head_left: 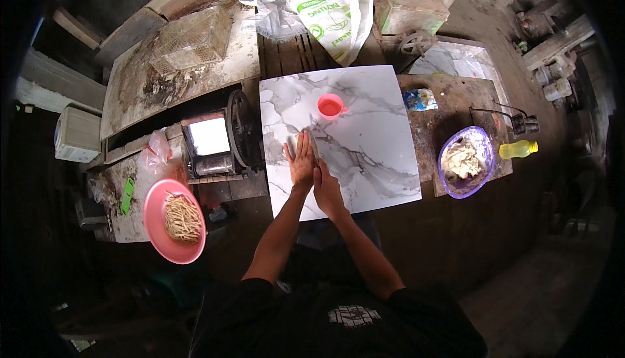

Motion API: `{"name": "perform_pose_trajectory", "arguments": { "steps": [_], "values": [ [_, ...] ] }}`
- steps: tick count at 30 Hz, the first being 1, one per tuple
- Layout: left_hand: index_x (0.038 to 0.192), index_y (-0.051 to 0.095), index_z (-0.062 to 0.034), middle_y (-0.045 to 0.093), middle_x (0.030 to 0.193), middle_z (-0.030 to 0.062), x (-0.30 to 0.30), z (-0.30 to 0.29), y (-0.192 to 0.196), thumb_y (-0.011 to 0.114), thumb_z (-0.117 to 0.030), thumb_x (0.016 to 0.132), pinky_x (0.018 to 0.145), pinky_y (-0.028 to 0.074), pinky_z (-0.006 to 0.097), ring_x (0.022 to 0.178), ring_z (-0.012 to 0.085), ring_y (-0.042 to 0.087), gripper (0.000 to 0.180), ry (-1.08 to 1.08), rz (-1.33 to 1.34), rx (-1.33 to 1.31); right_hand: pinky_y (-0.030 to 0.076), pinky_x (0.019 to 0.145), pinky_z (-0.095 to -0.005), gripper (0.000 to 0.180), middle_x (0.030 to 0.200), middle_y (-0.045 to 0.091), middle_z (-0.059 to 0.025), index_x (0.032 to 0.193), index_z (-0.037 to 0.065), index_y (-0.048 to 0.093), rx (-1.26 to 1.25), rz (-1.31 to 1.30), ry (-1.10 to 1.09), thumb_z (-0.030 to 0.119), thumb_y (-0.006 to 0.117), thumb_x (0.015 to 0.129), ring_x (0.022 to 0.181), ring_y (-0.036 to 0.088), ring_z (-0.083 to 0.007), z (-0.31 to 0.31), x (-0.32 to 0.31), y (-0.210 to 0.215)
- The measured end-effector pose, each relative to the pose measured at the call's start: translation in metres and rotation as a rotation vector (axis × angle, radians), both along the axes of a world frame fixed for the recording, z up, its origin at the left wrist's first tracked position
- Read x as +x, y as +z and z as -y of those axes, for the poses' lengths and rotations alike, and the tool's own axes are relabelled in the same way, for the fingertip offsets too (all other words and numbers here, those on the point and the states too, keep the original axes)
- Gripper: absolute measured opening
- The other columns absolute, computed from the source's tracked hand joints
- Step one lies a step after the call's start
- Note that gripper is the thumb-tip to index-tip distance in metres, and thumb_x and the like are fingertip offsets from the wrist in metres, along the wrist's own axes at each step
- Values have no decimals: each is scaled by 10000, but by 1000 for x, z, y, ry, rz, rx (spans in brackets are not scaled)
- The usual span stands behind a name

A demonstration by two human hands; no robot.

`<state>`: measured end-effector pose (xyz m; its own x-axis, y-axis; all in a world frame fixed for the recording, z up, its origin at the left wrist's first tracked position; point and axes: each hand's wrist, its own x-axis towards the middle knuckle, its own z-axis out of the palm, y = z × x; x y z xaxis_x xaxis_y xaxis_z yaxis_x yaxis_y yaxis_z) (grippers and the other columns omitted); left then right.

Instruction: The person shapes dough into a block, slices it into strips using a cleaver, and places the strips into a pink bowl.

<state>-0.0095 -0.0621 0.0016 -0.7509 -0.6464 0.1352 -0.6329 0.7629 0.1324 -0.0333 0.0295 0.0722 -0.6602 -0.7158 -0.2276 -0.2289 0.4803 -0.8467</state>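
Note:
My left hand point(301, 165) lies flat on a white, grey-veined marble-patterned board point(377, 156), with the thumb held away from the fingers. Close against its right side is my right hand point(328, 191), lower on the board, its fingers straight and near the left wrist. A narrow greyish strip point(314, 144) shows beside the left fingers; whether it is a thing or part of the board's pattern I cannot tell. What may lie under the palms is hidden. Beyond the hands stands a pink cup point(329, 106) with its handle to the right.
A hand-cranked machine point(215, 140) with a large wheel stands left of the board. A pink basin point(153, 224) holds noodle-like strips point(183, 219). Right are a purple-rimmed bowl point(485, 185) of pale dough and a yellow bottle point(517, 149). A white-green sack point(335, 16) lies behind.

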Motion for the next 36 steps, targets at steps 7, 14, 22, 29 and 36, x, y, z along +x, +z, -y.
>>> {"name": "perform_pose_trajectory", "arguments": {
  "steps": [7, 14, 22, 29, 36],
  "values": [
    [1244, 287, 6, 103, 1384, 51, -1, 2, 9, 435, -180, 733, 996, -19, 520, 1285, 166, 46, 563, 7, 124, 35, 419, 639, -449, 369, 801, 553, -263, 1198, 41, 347, 57, 18, -7, 231, 332, 882, 739, 533, -415, -6, 2, 4],
    [1258, 265, 0, 140, 1376, 56, 0, 3, 16, 495, -161, 688, 995, -30, 521, 1283, 168, 62, 635, 9, 41, 123, 405, 548, -446, 360, 661, 542, -243, 1194, 44, 351, 22, -41, -13, 220, 344, 879, 628, 532, -404, -10, 11, -9],
    [1297, 200, -49, 156, 1373, 60, -2, 0, 15, 438, -149, 738, 993, -50, 510, 1283, 171, 75, 616, 17, -1, 133, 372, 520, -467, 362, 619, 519, -247, 1203, 37, 319, -73, -118, 6, 176, 354, 871, 586, 510, -410, -29, 20, -11],
    [1287, 221, -44, 196, 1359, 65, -5, 2, 7, 419, -144, 753, 993, -32, 511, 1276, 167, 113, 578, 8, -50, 65, 369, 510, -458, 347, 602, 514, -242, 1187, 22, 332, -48, -98, -10, 168, 350, 873, 572, 510, -402, -34, 21, -18],
    [1264, 269, -50, 252, 1331, 95, 0, 16, 3, 387, -152, 792, 1011, 14, 465, 1258, 191, 177, 497, -50, -204, 226, 376, 497, -434, 339, 593, 510, -231, 1178, 17, 346, -69, -125, -18, 164, 362, 873, 542, 507, -380, -24, 19, -15]
  ]
}}
